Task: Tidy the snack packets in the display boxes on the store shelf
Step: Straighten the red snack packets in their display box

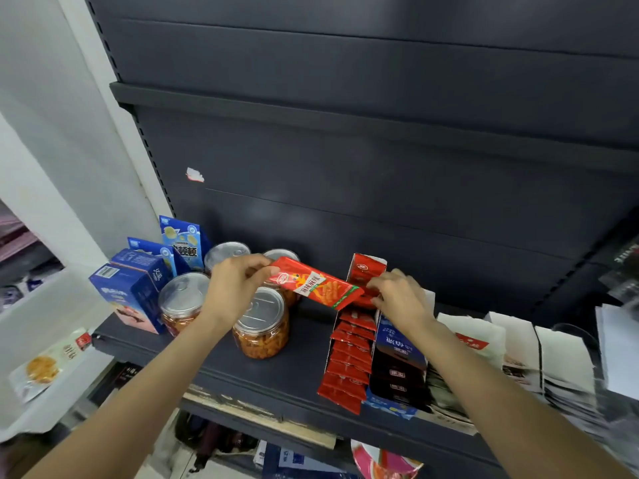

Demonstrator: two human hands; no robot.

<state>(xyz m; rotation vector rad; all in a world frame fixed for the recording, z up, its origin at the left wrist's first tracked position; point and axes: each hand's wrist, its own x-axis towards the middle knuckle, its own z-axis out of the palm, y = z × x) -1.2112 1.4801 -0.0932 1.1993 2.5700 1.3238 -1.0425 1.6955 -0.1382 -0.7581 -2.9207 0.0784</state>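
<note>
Red packet: I hold one red packet (pixel 313 283) up in the air, just above the back of the red box (pixel 349 344). It lies flat, face up, and slants down to the right.
Left hand: My left hand (pixel 235 288) pinches the left end of the red packet with finger and thumb. I think I hold it by the end so I can slide it in straight.
Right hand: My right hand (pixel 397 293) is at the back of the red box, fingers curled down into the packets there. The right end of the packet I hold touches it. I cannot tell if it grips anything.
Red box: It sits on the shelf (pixel 304 371) with a row of red packets leaning one on the next, like fallen cards. I think there is room at the back for one more.
Dark box: A box of dark packets (pixel 399 371) sits right beside the red box, touching it.
White boxes: More boxes (pixel 518 344) stand further right.
Jars: Clear jars (pixel 261 323) with silver lids stand under my left hand.
Blue boxes: They (pixel 129 292) stand at the far left.
</note>
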